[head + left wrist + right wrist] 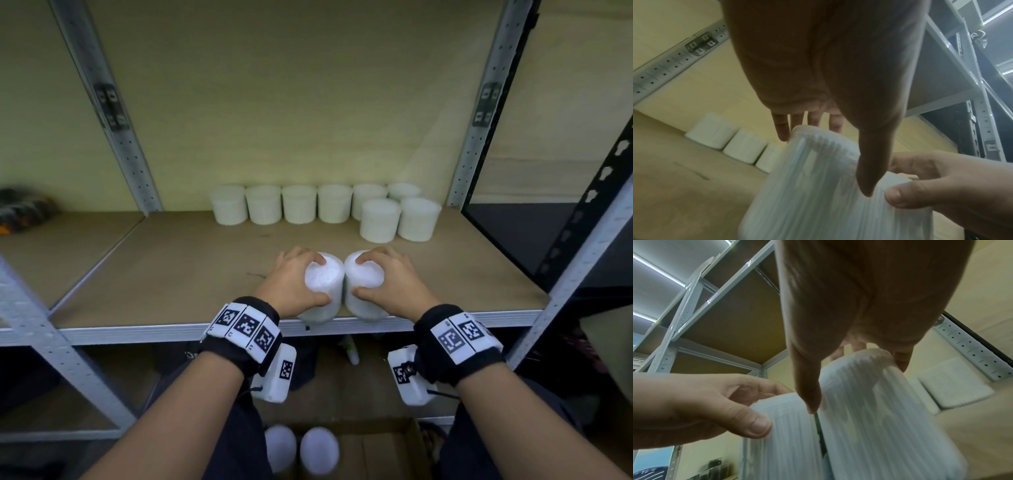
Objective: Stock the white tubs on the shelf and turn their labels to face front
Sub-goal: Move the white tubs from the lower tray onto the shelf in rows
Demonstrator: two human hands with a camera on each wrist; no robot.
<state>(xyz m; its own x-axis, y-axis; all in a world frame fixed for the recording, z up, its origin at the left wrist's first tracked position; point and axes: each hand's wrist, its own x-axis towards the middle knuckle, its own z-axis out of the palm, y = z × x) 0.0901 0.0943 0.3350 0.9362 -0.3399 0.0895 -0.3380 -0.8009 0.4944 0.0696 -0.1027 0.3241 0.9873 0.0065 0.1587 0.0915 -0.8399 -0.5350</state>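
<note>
1. The left hand (291,277) grips the left tub (323,289) from above: its fingers (782,128) curl over the far rim and the thumb presses the near side.
2. The right hand (394,279) grips the right tub (363,287) the same way, fingers (902,360) on the far rim, thumb on the near wall.
3. Both tubs stand at the front edge of the shelf (171,274), side by side and touching or nearly so, between the two hands.
4. Each tub's long axis runs roughly upright, lid up; the tops lean slightly toward each other. I cannot make out a label on either.
5. Beyond the fingertips, the back row (281,204) of upright tubs stands against the wall; two more tubs (399,219) stand just in front of its right end.
6. Below the wrists, two tubs (301,448) sit in a box (387,445).
</note>
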